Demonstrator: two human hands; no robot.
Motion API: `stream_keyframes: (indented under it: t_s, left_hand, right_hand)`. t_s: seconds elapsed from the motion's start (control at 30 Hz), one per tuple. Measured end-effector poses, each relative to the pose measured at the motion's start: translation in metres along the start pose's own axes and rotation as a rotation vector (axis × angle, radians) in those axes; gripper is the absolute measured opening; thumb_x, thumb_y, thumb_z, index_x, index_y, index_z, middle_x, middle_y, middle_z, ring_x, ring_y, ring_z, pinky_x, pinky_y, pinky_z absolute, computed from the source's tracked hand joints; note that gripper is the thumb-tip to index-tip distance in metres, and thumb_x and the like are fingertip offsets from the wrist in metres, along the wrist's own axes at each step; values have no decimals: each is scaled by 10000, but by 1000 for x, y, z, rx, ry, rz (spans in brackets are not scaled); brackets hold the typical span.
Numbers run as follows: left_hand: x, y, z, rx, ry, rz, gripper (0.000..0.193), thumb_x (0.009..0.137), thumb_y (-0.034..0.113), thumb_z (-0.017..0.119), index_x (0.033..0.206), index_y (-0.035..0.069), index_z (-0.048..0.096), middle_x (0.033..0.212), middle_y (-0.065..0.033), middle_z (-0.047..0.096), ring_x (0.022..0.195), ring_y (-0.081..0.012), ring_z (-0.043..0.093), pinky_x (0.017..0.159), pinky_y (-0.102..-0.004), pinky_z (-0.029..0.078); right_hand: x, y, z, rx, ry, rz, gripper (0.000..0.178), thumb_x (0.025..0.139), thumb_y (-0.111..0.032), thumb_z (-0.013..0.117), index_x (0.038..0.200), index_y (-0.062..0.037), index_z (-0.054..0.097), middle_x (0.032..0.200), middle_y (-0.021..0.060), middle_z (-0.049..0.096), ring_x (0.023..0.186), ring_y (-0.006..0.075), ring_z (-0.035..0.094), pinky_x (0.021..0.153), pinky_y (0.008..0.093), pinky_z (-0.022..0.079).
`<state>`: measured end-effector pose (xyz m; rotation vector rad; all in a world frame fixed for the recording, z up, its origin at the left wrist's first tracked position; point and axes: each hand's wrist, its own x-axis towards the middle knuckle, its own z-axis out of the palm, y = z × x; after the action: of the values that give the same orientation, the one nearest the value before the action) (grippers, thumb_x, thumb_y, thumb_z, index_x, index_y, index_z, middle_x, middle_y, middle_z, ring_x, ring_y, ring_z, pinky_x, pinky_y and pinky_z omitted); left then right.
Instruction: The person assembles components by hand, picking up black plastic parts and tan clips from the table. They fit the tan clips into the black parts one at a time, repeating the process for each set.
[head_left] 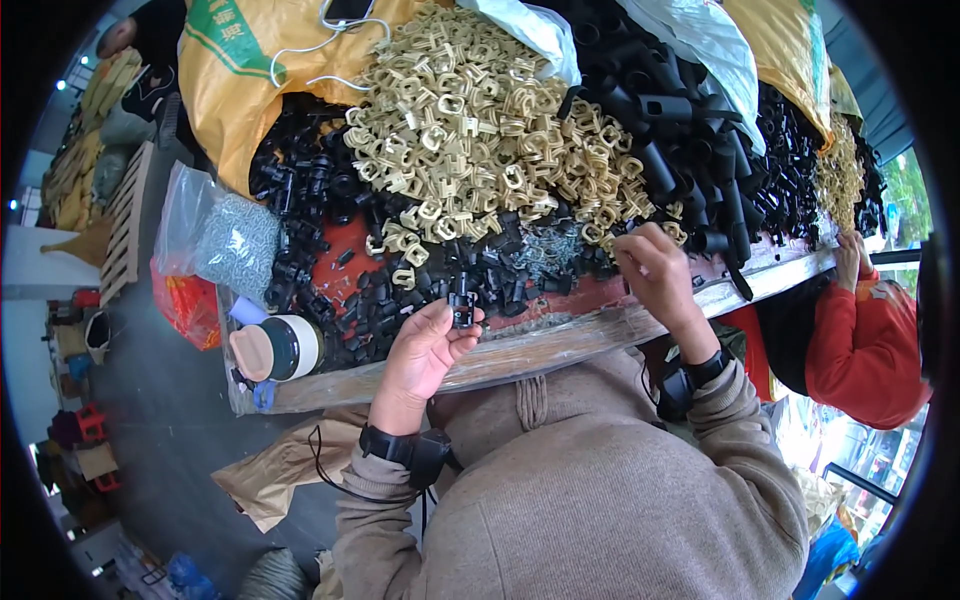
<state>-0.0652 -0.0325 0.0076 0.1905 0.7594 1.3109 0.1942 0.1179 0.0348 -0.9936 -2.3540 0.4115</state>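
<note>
Black plastic part (461, 310): centre of frame, pinched in the left hand's (425, 350) fingertips, just above the worktop's wooden front edge (580, 336). Right hand (657, 280), right of centre: fingers curled in, can't tell if they grip anything. Step in hand looks like fingertip work on 1 small part. I'd keep the left pinch on the part's sides, face up and visible, and bring the 2 hands together over the worktop so drops get caught. Small metal bits (545, 252) lie mid-frame among small black pieces (400, 312); likely easy to mix up, so pick singly. Beige clips (470, 130) heaped upper centre.
</note>
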Motion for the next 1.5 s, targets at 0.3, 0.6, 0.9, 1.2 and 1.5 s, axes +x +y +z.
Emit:
stream_keyframes:
  t_s: [0.3,0.6,0.9,1.2,1.5]
  left_hand:
    - [1,-6,-10,-73,-13,23,355,828,172,500,1098,-52,442,940,-149,558,790,-193,571,703,-280,488]
    - [9,-10,-9,-102,-22,14,301,827,166,503,1051,-34,480,936,-153,565,788,-192,574,705,-295,489]
    - [15,-17,9,-55,-44,51,238,818,164,520,992,1,517,937,-143,571,811,-189,571,702,-289,481]
    - [40,-32,43,2,-76,97,256,803,163,544,1004,6,525,951,-95,577,898,-173,545,796,-298,441]
    - [45,-37,50,-67,-147,205,261,805,149,543,1016,-4,520,977,-98,565,926,-172,534,844,-302,416]
  right_hand:
    - [49,-41,54,-276,-243,-287,104,670,-102,591,756,-61,548,699,63,474,663,227,500,615,326,390]
    - [41,-29,55,-177,-247,-307,93,683,-111,598,743,-59,550,679,51,477,646,220,507,589,309,394]
    - [34,-24,51,409,-81,104,102,735,-96,619,752,-8,571,609,12,505,521,102,465,469,216,371]
    - [23,-45,50,956,-151,442,120,784,-123,587,778,-6,563,620,-45,513,564,22,430,489,175,365]
    - [14,-43,55,1044,-76,428,104,791,-114,578,797,-13,556,611,-38,500,528,21,426,470,161,365]
